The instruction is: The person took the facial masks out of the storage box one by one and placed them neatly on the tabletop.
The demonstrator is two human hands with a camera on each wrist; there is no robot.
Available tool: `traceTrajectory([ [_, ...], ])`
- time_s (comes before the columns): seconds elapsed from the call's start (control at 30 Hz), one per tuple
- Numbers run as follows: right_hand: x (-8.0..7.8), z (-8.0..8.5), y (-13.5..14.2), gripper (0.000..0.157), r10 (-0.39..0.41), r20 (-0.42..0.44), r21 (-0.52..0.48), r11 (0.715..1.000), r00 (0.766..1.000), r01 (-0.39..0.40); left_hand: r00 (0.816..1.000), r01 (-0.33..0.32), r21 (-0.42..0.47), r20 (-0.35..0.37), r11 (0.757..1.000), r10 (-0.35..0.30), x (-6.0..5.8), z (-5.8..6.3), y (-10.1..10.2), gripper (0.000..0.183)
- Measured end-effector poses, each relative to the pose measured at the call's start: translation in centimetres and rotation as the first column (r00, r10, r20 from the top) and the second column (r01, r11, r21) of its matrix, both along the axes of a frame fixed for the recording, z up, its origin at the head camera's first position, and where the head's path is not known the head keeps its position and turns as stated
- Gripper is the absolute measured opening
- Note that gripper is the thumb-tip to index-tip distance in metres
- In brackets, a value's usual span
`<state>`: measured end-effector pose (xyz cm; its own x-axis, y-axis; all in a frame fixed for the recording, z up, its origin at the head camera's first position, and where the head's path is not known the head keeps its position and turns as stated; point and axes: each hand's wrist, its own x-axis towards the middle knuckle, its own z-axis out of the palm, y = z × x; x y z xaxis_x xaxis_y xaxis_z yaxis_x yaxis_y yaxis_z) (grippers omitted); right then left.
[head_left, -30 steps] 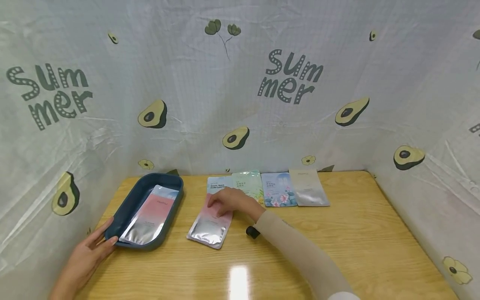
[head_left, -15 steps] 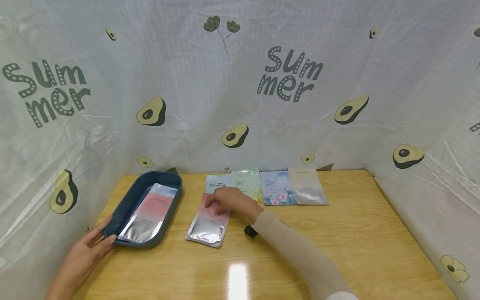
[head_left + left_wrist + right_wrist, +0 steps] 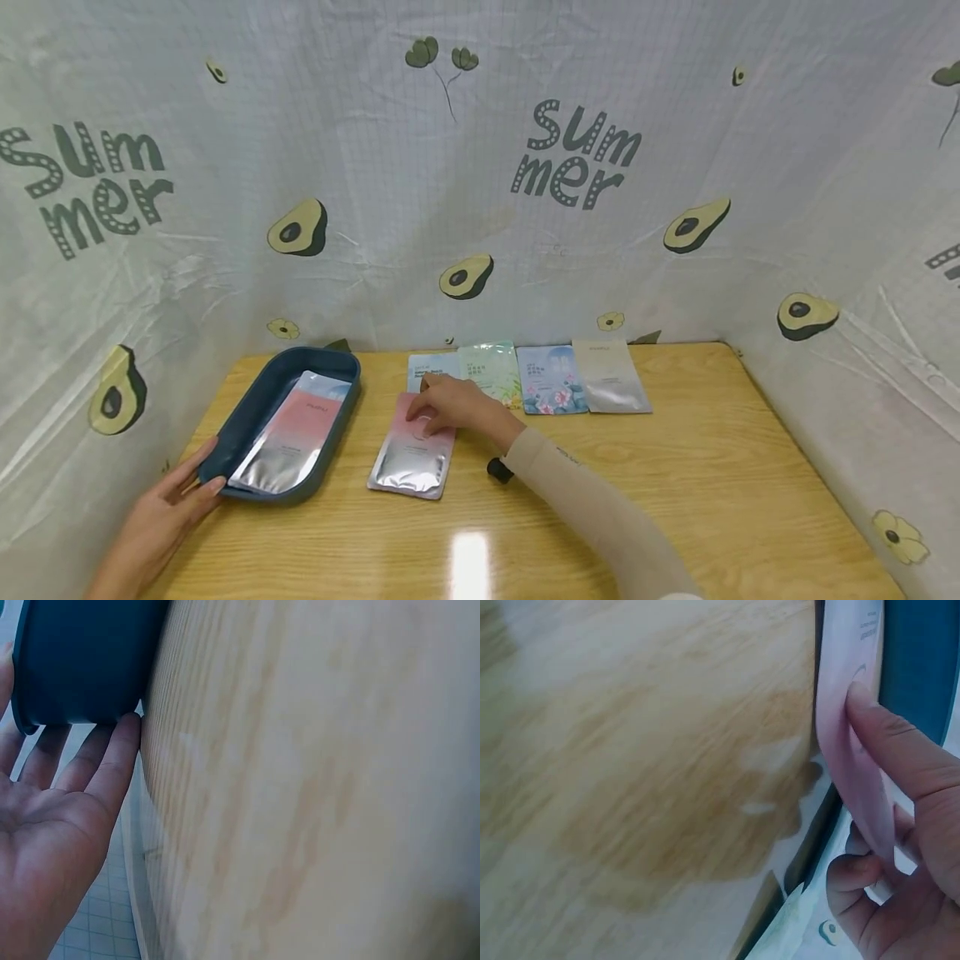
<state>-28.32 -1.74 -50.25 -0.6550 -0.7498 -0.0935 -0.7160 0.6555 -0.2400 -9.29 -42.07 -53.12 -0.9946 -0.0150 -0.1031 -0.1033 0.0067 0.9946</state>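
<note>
My left hand (image 3: 161,517) holds the near left corner of a dark blue tray (image 3: 330,462), with the thumb at the rim. In the left wrist view, its fingers (image 3: 112,761) reach the tray's outer wall. Inside the tray lies a pink and silver face mask sachet (image 3: 296,437) with a light blue top. My right hand (image 3: 457,410) pinches the upper part of a second pink and silver sachet (image 3: 412,467) at the table's middle. In the right wrist view, the thumb lies on the bent sachet's front, other fingers curled behind it.
Along the back edge lie a light blue sachet (image 3: 431,364), a green one (image 3: 491,367), a blue floral one (image 3: 553,379) and a beige-silver one (image 3: 611,375). A small black object (image 3: 498,470) shows by the right sleeve. A printed curtain (image 3: 360,167) surrounds the wooden table (image 3: 675,483).
The head view has shifted slightly. Both hands stay nearly in place, the left at the tray corner and the right on the pink sachet.
</note>
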Motion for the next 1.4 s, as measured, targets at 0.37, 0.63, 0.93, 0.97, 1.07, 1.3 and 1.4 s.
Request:
traceTrajectory([
  [0.37, 0.6, 1.1, -0.1, 0.028, -0.029, -0.015, 0.106, 0.994, 0.999, 0.031, 1.0, 0.009, 0.006, -0.007, 1.0, -0.009, 0.0, 0.1, 0.3, 0.068],
  [0.63, 0.4, 3.3, -0.1, 0.02, 0.059, -0.061, 0.012, 0.998, 0.996, -0.059, 0.998, -0.023, -0.007, 0.061, 1.0, 0.023, 0.2, 0.0, 0.4, 0.071],
  [0.93, 0.3, 6.4, -2.6, 0.025, 0.079, -0.066, -0.133, 0.987, 0.995, -0.087, 1.0, -0.016, -0.033, -0.007, 0.999, 0.016, 0.2, 0.4, 0.1, 0.067],
  [0.97, 0.2, 6.8, -2.9, 0.025, 0.088, -0.063, -0.151, 0.984, 0.994, -0.097, 1.0, -0.013, -0.026, -0.01, 1.0, 0.013, 0.1, 0.4, 0.0, 0.068],
  [1.07, -0.2, 7.9, -3.9, 0.026, 0.113, -0.038, -0.191, 0.974, 0.993, -0.119, 1.0, -0.007, -0.021, -0.012, 1.0, 0.007, -0.2, 0.5, 0.1, 0.068],
  [1.3, -1.0, 9.8, -6.7, 0.026, 0.16, 0.049, -0.241, 0.96, 0.986, -0.143, 1.0, 0.009, -0.008, 0.001, 1.0, -0.009, -0.3, 0.5, 0.2, 0.07],
  [1.4, -1.1, 10.2, -8.0, 0.027, 0.165, 0.08, -0.245, 0.959, 0.983, -0.141, 1.0, 0.006, -0.006, 0.015, 1.0, -0.006, -0.2, 0.6, 0.1, 0.07],
])
